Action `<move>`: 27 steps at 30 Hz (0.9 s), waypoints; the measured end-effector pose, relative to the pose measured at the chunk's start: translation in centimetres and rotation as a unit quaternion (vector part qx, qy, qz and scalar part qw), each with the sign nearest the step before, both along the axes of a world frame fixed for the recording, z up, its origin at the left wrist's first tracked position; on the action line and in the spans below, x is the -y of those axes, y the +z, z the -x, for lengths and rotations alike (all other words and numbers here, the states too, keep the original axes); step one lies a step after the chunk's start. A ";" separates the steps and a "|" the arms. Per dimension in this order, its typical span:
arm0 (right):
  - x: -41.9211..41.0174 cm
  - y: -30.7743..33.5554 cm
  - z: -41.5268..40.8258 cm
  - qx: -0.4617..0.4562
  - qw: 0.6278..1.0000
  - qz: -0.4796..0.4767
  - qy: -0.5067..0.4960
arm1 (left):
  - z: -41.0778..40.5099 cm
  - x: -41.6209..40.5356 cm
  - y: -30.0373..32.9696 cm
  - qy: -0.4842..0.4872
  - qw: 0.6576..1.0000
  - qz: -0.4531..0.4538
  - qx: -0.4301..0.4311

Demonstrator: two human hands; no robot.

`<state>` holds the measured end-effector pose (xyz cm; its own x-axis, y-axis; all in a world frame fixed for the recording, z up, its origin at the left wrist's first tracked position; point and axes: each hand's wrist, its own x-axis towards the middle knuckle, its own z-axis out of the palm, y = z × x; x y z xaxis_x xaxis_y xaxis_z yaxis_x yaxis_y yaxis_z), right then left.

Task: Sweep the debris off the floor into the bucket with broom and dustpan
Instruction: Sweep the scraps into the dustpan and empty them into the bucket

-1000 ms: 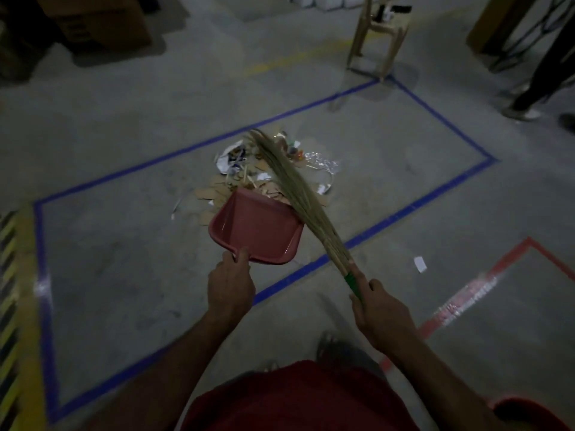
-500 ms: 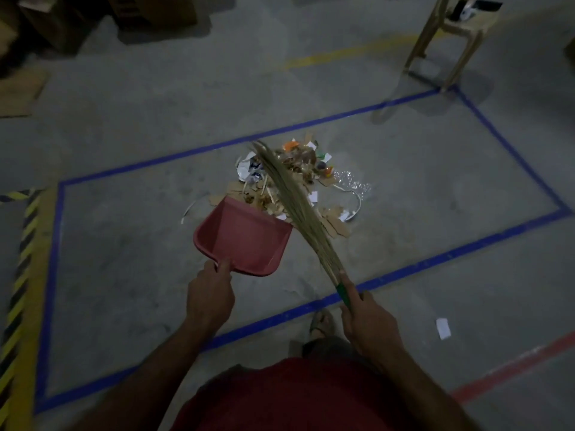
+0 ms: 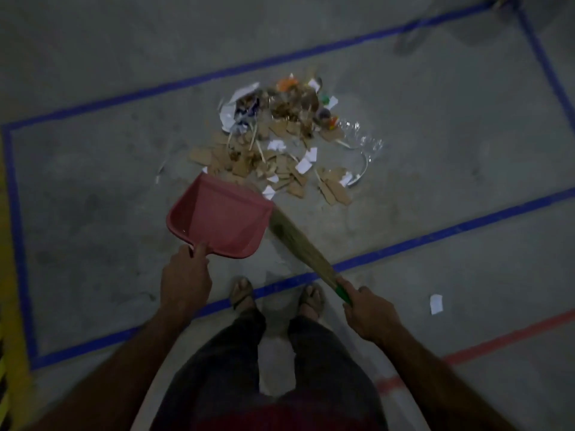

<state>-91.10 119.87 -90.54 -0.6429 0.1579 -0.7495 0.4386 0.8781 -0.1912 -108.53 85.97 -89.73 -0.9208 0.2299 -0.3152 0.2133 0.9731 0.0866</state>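
The left hand, low and left of the middle, has its fingers curled round the short handle of the red dustpan, w/ the thumb up against the pan's back edge. The right hand, lower right of middle, is wrapped tight round the green grip of the broom. From that hand the broom runs up & left; its far end goes behind the pan's right edge, so the tips can't be seen. The pan is empty inside, just bare red. Its open front edge looks to be touching the near side of the debris pile, which sits in the middle of the frame, a bit above the pan. The pile is bits of brown card, white paper, thin sticks, some clear plastic on the right & a few bright scraps at the top. One white paper scrap lies alone at the right, outside the blue tape line, near the right hand. No bucket in view. So I think the job is only just starting: the mess is in one heap, but nothing is in the pan yet. Still to do, prob: push the heap in, get the lone scrap, tip it all in the bucket
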 end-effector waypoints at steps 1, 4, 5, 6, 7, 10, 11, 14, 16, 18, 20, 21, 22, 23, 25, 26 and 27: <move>-0.2 -1.9 -0.4 0.033 0.999 -0.007 0.022 | 0.4 0.2 -1.6 0.000 1.000 0.004 0.012; -0.7 -8.2 -0.3 0.128 0.987 -0.028 0.088 | 1.0 0.8 -7.3 0.001 0.999 0.012 0.045; -0.9 -10.4 0.1 0.152 0.982 -0.039 0.104 | 1.0 0.8 -9.2 -0.001 0.999 0.014 0.051; -1.1 -12.6 0.7 0.169 0.978 -0.053 0.108 | 0.8 0.8 -10.8 -0.003 0.998 0.017 0.056; -1.5 -14.7 1.4 0.180 0.977 -0.066 0.096 | 0.7 0.8 -12.3 -0.007 0.998 0.016 0.061; -2.5 -20.4 3.5 0.151 0.985 -0.073 -0.027 | 0.1 1.1 -15.8 -0.021 0.997 0.006 0.075; -2.9 -22.0 4.4 0.126 0.987 -0.074 -0.067 | 0.0 1.3 -16.6 -0.022 0.997 0.000 0.075; -3.8 -24.5 8.3 0.050 0.988 -0.067 -0.126 | 0.3 2.0 -18.4 -0.007 0.998 -0.011 0.069; -4.3 -24.5 11.2 0.015 0.988 -0.048 -0.146 | 0.8 2.5 -18.6 0.013 0.997 -0.018 0.068; -4.4 -23.4 13.3 -0.027 0.986 -0.031 -0.160 | 1.2 3.2 -18.3 0.036 0.997 -0.026 0.066; -3.8 -21.3 14.0 -0.069 0.986 -0.024 -0.150 | 1.8 4.1 -17.6 0.053 0.996 -0.033 0.066; -3.3 -20.1 13.9 -0.085 0.986 -0.015 -0.142 | 2.1 4.6 -17.2 0.061 0.995 -0.038 0.069; -2.7 -18.7 13.7 -0.098 0.986 -0.003 -0.136 | 2.6 5.2 -16.7 0.071 0.994 -0.044 0.071; -2.0 -17.3 13.4 -0.105 0.985 0.010 -0.134 | 2.9 5.9 -16.2 0.081 0.993 -0.049 0.073; -0.4 -14.9 12.7 -0.106 0.986 0.023 -0.127 | 3.4 7.3 -15.1 0.100 0.990 -0.062 0.072; 0.5 -14.0 12.6 -0.105 0.987 0.030 -0.121 | 3.6 8.1 -14.6 0.107 0.989 -0.070 0.072; 1.5 -13.4 12.5 -0.104 0.987 0.038 -0.113 | 3.8 8.9 -14.1 0.113 0.988 -0.077 0.073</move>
